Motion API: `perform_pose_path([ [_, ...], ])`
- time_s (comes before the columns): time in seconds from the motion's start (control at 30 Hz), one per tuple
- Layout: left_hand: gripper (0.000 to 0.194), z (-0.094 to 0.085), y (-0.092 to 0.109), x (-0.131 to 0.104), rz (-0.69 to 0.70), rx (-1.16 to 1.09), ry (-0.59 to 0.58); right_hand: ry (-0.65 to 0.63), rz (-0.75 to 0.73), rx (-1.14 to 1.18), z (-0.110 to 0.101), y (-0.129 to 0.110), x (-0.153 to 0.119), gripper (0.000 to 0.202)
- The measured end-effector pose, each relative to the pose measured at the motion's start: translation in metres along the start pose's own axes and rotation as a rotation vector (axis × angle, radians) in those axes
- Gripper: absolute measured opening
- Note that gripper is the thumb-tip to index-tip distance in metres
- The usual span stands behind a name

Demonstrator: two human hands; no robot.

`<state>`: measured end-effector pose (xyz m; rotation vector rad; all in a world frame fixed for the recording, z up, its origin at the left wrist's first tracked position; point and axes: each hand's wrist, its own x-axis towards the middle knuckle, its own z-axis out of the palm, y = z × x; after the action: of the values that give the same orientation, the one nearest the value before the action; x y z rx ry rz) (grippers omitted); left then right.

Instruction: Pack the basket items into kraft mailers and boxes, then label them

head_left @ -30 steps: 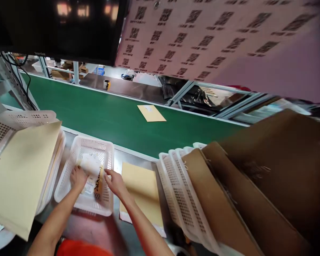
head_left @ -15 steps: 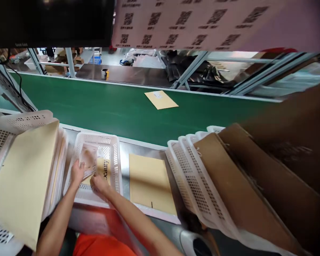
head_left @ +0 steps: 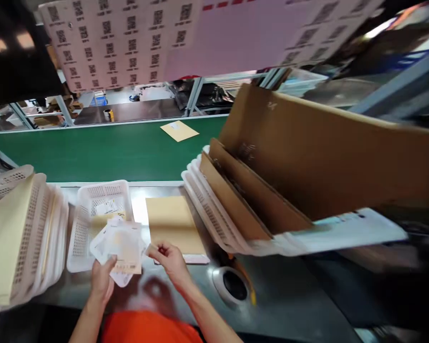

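Note:
My left hand (head_left: 103,281) is closed on a fanned bunch of flat, clear packets (head_left: 123,243), its thumb on top. They are held over the front right part of a white perforated basket (head_left: 73,245). Fingers pinched, my right hand (head_left: 171,264) grips the right-hand edge of one packet. What the packets contain is too blurred to tell. Inside the basket lie a white label (head_left: 106,207) and part of a yellowish piece. A flat tan envelope (head_left: 173,224) rests on the metal bench just beyond my right hand.
Stacked white baskets with envelopes (head_left: 7,238) stand at left. On the right are tilted baskets (head_left: 209,209) with cardboard sheets (head_left: 289,147). A tape roll (head_left: 232,286) lies on the bench. Behind runs a green conveyor (head_left: 75,155) carrying an envelope (head_left: 179,131). A code-covered board (head_left: 146,43) hangs above.
Both hands have come up out of the basket towards me, with the packets now in them. My view has turned to the right, showing more of the cardboard.

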<state>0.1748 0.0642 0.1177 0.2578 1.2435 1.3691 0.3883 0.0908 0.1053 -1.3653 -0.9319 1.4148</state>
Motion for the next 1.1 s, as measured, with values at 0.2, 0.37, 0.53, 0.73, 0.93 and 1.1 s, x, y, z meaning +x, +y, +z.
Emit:
perform_pose_path([
  [0.2, 0.072, 0.017, -0.066, -0.067, -0.296, 0.003, -0.375, 0.142, 0.126, -0.031, -0.038, 0.037, -0.047, 0.039],
  [0.37, 0.049, 0.024, -0.054, -0.059, -0.377, 0.133, -0.431, 0.399, -0.052, -0.098, -0.073, 0.052, -0.055, 0.030],
  [0.53, 0.063, 0.044, -0.040, -0.047, -0.322, 0.192, -0.468, 0.329, -0.274, -0.018, -0.087, 0.018, -0.038, 0.029],
  [0.73, 0.067, 0.034, -0.063, -0.048, -0.164, 0.298, -0.416, 0.228, -0.275, -0.177, -0.071, 0.003, -0.036, 0.022],
  [0.93, 0.063, 0.017, -0.080, -0.053, -0.163, 0.276, -0.265, 0.122, -0.005, -0.027, -0.051, 0.010, -0.063, 0.047],
  [1.1, 0.065, 0.014, -0.082, -0.053, -0.121, 0.259, -0.159, 0.247, -0.137, -0.165, -0.048, 0.005, -0.086, 0.039],
])
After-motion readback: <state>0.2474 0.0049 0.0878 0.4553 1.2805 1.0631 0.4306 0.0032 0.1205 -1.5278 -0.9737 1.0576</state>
